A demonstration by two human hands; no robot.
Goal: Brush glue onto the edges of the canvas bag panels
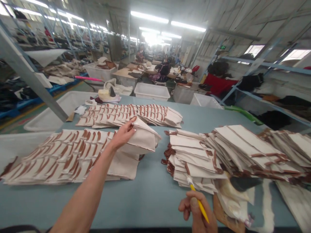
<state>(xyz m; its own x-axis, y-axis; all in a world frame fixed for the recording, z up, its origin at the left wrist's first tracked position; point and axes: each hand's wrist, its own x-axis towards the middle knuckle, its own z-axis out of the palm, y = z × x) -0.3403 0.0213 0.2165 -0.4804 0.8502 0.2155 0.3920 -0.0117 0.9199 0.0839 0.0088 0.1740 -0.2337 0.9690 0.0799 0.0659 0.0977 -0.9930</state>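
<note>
My left hand (123, 133) reaches forward and grips the corner of a folded cream fabric piece (143, 137), lifted a little above the near-left row of overlapped cream pieces with brown straps (63, 155). My right hand (198, 210) sits low at the table's front edge, fingers closed round a yellow-handled brush (198, 200) whose white tip points up toward a stack of cream pieces (191, 161) in the middle. A second fanned row (131, 115) lies farther back.
More cream stacks (255, 152) cover the right side of the blue table (150, 191). White plastic bins (152, 91) stand behind it. Blue metal shelving (267, 81) runs along the right wall, and a grey post (29, 77) slants at left. A seated person (163, 69) works far back.
</note>
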